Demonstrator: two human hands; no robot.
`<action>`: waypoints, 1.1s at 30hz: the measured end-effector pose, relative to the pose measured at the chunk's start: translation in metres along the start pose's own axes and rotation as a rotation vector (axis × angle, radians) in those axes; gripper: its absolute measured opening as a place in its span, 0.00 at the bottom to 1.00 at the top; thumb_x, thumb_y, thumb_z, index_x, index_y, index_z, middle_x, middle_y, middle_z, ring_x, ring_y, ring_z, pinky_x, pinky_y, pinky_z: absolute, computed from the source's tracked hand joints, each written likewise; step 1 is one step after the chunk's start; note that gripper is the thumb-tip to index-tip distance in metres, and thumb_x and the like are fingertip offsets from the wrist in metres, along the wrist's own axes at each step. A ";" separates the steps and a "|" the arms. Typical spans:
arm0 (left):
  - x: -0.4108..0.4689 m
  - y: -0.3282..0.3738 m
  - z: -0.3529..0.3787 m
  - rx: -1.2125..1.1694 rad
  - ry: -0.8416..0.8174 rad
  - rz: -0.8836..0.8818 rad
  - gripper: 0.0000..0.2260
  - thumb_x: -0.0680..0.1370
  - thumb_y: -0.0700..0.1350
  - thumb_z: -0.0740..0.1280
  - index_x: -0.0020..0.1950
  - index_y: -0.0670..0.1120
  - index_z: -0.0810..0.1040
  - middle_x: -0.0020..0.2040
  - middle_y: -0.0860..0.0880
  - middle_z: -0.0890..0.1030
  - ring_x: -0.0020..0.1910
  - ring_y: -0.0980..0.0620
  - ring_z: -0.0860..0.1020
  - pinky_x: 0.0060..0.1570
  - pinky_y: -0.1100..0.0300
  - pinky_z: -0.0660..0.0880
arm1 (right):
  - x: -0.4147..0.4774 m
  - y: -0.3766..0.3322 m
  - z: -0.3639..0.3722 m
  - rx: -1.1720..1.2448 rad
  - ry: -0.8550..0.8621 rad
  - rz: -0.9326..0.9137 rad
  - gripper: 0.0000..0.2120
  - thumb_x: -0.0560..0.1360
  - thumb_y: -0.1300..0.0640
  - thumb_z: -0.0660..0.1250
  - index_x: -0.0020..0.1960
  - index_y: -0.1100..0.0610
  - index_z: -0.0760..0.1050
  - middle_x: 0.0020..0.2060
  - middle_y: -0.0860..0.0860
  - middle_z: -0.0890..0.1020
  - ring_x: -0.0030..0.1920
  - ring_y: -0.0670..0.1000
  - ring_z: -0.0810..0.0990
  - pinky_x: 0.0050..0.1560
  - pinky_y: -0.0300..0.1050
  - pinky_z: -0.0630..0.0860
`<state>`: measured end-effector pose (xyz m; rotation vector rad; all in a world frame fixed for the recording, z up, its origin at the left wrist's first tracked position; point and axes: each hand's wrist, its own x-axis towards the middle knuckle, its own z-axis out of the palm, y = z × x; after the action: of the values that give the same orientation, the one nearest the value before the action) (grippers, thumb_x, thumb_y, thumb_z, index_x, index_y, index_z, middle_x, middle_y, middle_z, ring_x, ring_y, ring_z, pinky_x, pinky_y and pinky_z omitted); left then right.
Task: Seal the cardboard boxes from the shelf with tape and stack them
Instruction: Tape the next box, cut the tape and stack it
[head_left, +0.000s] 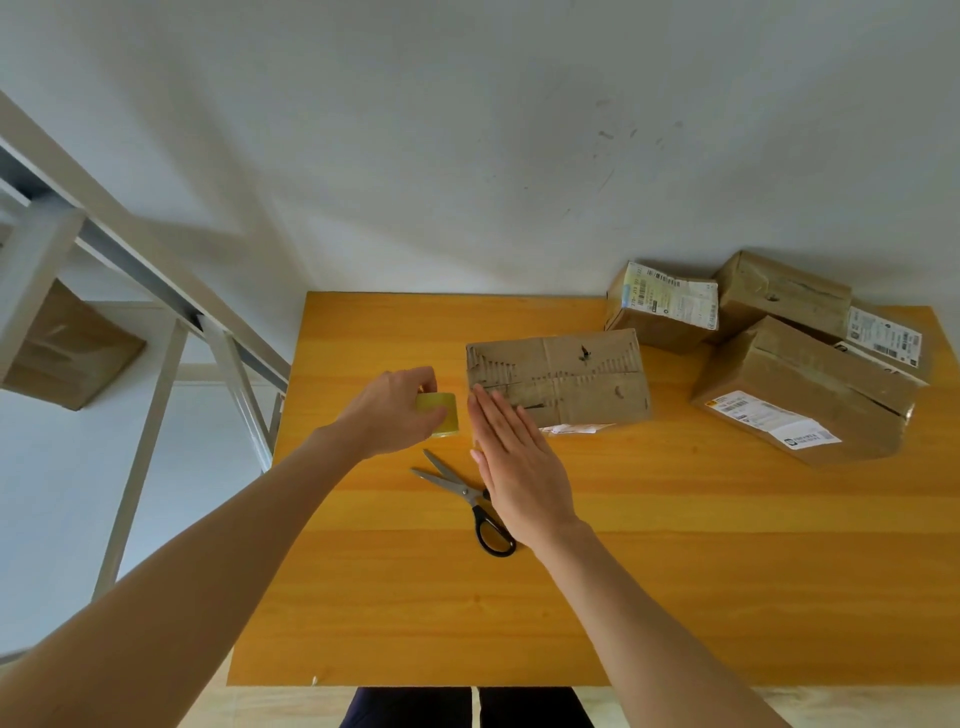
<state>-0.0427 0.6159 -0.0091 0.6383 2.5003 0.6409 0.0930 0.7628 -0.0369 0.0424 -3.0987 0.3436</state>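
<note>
A worn cardboard box (571, 382) lies flat in the middle of the orange table (675, 571). My left hand (389, 413) grips a yellowish tape roll (440, 410) just left of the box. My right hand (511, 460) is flat with straight fingers, its fingertips at the box's near left corner. Whether tape runs from the roll to the box I cannot tell.
Scissors (467, 493) with black handles lie on the table, partly under my right hand. Three labelled cardboard boxes (795, 395) are piled at the table's far right. A metal shelf (156, 332) stands to the left with another box (62, 348) on it.
</note>
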 end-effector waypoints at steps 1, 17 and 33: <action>0.001 0.001 0.000 -0.007 -0.007 0.011 0.06 0.75 0.51 0.66 0.46 0.51 0.70 0.37 0.47 0.78 0.34 0.45 0.76 0.33 0.51 0.74 | 0.001 -0.001 0.000 0.022 -0.001 0.008 0.26 0.82 0.55 0.59 0.78 0.60 0.57 0.77 0.53 0.58 0.77 0.51 0.55 0.76 0.47 0.50; 0.012 -0.001 -0.001 0.139 -0.109 0.040 0.08 0.79 0.50 0.59 0.57 0.55 0.72 0.38 0.51 0.75 0.38 0.49 0.74 0.32 0.59 0.66 | 0.006 0.003 0.001 0.056 0.039 0.010 0.25 0.83 0.58 0.57 0.77 0.60 0.56 0.77 0.54 0.59 0.77 0.51 0.56 0.76 0.45 0.47; 0.012 -0.012 -0.006 -0.116 -0.148 0.086 0.07 0.77 0.49 0.67 0.54 0.55 0.78 0.44 0.53 0.75 0.43 0.50 0.76 0.40 0.57 0.75 | -0.065 0.007 0.044 -0.033 -0.247 0.128 0.18 0.76 0.50 0.70 0.61 0.59 0.75 0.57 0.53 0.76 0.55 0.53 0.78 0.52 0.47 0.77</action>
<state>-0.0596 0.6112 -0.0148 0.7253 2.2911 0.7369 0.1572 0.7617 -0.0828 -0.1246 -3.3602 0.3131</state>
